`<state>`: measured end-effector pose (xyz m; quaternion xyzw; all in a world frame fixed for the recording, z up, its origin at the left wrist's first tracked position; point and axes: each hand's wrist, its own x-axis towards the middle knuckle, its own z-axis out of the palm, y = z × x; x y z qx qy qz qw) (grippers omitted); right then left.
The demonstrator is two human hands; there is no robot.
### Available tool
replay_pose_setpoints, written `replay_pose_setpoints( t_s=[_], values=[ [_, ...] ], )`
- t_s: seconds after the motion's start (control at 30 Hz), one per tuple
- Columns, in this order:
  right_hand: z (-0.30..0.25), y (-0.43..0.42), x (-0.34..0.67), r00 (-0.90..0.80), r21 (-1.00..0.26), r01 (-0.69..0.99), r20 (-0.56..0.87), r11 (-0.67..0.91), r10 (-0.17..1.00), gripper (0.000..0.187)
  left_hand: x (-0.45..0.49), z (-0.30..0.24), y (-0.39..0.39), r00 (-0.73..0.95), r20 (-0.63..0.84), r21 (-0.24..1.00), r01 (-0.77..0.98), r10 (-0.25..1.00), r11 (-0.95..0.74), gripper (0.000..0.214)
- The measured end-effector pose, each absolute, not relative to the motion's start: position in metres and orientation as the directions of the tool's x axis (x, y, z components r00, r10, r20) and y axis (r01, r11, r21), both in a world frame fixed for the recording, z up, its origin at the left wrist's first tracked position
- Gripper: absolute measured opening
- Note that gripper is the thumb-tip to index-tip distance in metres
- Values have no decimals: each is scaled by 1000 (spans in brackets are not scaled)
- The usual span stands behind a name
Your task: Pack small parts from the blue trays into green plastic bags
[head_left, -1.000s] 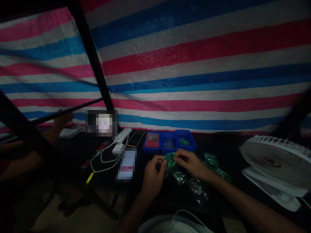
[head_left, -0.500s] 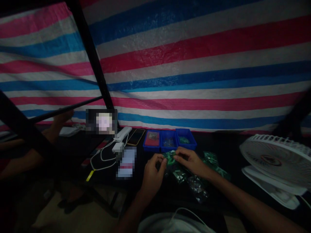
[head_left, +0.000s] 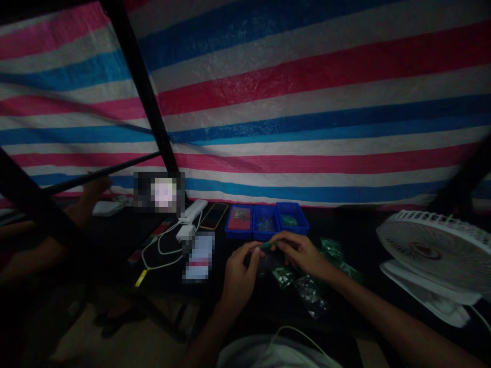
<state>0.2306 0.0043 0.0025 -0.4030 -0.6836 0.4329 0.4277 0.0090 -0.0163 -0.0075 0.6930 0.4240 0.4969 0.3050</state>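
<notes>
Between both hands, just in front of the blue bins, is a small green plastic packet (head_left: 267,246), seen nearly edge-on. My left hand (head_left: 241,268) pinches its left end between thumb and fingers. At the other end, my right hand (head_left: 301,254) grips it with the fingertips. Below the hands lie a green-and-white packet (head_left: 283,277) and a clear bag of small shiny parts (head_left: 311,296). More green packets (head_left: 332,249) rest right of my right hand. What exactly the held packet contains is too dark to tell.
Three blue bins hold small parts: the left bin (head_left: 238,236), middle bin (head_left: 264,237) and right bin (head_left: 303,228). A phone (head_left: 214,216), power strip (head_left: 195,210) and white cable (head_left: 164,253) lie left. A white fan (head_left: 429,255) stands right. Another person's arm (head_left: 42,255) is far left.
The green packet was tilted with its broad face showing; it now appears nearly edge-on. Both hands keep hold of it and have shifted only slightly.
</notes>
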Motion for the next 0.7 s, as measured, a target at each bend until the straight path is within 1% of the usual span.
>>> replay_pose_setpoints(
  t_s=[0.17, 0.33, 0.47, 0.53, 0.6, 0.7],
  values=[
    [1, 4, 230, -297, -939, 171, 240, 299, 924, 40, 9, -8, -17, 118, 442, 848, 269, 889, -457, 25],
    [-2, 5, 229, -320, -926, 185, 261, 330, 911, 34, 10, -7, -16, 132, 466, 827, 287, 875, -483, 23],
    [-4, 7, 229, -331, -906, 213, 286, 367, 899, 31, 11, -6, -15, 133, 466, 823, 296, 875, -484, 12],
    [-5, 8, 229, -313, -912, 186, 297, 365, 902, 31, 11, -7, -15, 112, 452, 843, 271, 885, -465, 8],
    [-6, 8, 229, -297, -924, 146, 300, 354, 907, 37, 12, -8, -14, 98, 434, 864, 236, 896, -444, 18],
    [-8, 9, 229, -305, -934, 124, 286, 336, 908, 52, 12, -11, -12, 106, 422, 871, 227, 900, -435, 32]
  ],
)
